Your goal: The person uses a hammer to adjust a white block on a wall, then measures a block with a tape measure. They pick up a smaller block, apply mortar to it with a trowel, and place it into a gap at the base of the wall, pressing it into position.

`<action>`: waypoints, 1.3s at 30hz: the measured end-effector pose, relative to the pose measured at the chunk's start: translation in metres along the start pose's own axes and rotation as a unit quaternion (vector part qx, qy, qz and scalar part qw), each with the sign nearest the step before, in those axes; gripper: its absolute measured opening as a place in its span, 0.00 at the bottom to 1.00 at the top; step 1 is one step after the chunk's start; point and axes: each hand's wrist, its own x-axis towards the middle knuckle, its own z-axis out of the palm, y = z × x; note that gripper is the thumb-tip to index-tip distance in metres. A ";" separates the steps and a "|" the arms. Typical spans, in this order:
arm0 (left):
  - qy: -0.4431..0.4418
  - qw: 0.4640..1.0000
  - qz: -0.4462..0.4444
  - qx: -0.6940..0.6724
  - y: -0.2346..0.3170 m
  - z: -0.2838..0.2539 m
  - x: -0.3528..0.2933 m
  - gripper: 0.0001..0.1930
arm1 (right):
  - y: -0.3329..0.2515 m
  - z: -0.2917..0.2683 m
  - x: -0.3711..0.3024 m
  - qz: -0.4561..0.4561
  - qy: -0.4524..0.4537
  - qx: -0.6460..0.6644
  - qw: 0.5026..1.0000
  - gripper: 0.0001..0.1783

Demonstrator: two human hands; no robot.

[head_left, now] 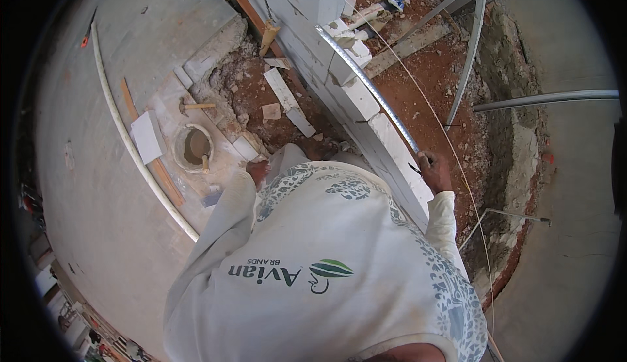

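Observation:
My right hand [435, 172] is closed beside the block wall, with a thin dark pencil-like stick [414, 168] poking out from its fingers. Its fingertips meet the near end of a long shiny metal strip [371, 87], which stretches away along the top of the white block wall [353, 123]. Whether the fingers also grip the strip is unclear. My left hand [258, 171] is low at my left side, near my leg; its fingers are mostly hidden. A round bucket [193, 148] with greyish contents and a wooden-handled tool [205, 163] stands near it.
Left of the bucket lie a white block [149, 134], a wooden plank [166, 182], a hammer [197, 106] and a long pale pipe [124, 123]. A taut string [431, 108] crosses right of the wall. Metal bars [545, 100] span the dirt trench [424, 78].

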 end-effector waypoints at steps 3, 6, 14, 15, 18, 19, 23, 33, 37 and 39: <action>0.029 0.998 -0.041 -0.037 0.010 0.020 -0.025 0.13 | 0.019 0.024 -0.006 -0.009 -0.037 0.219 0.975 0.20; 0.043 0.997 0.005 -0.061 -0.003 0.032 -0.041 0.13 | 0.026 0.051 -0.001 -0.006 -0.116 0.257 0.959 0.20; 0.105 0.967 0.007 -0.231 -0.121 0.100 -0.102 0.11 | -0.065 0.114 0.045 -0.132 -0.286 0.160 0.936 0.20; 0.090 0.964 -0.010 -0.250 -0.151 0.104 -0.103 0.09 | -0.067 0.124 0.054 -0.131 -0.303 0.171 0.928 0.20; -0.077 0.898 -0.039 -0.432 -0.233 0.091 -0.103 0.07 | -0.069 0.166 0.080 -0.099 -0.377 0.191 0.901 0.19; -0.158 0.846 -0.034 -0.508 -0.257 0.097 -0.109 0.07 | -0.073 0.172 0.082 -0.056 -0.400 0.189 0.895 0.18; 0.187 0.905 -0.030 -0.380 -0.260 0.161 -0.131 0.09 | -0.043 0.192 0.111 -0.038 -0.414 0.118 0.902 0.17; 0.317 0.857 -0.029 -0.406 -0.340 0.252 -0.208 0.10 | -0.062 0.285 0.258 -0.242 -0.479 -0.235 0.810 0.22; 0.332 0.881 -0.040 -0.334 -0.370 0.295 -0.231 0.13 | -0.123 0.350 0.223 -0.141 -0.519 -0.165 0.826 0.21; 0.385 0.852 -0.064 -0.350 -0.355 0.297 -0.250 0.13 | -0.172 0.363 0.176 -0.169 -0.534 -0.145 0.816 0.20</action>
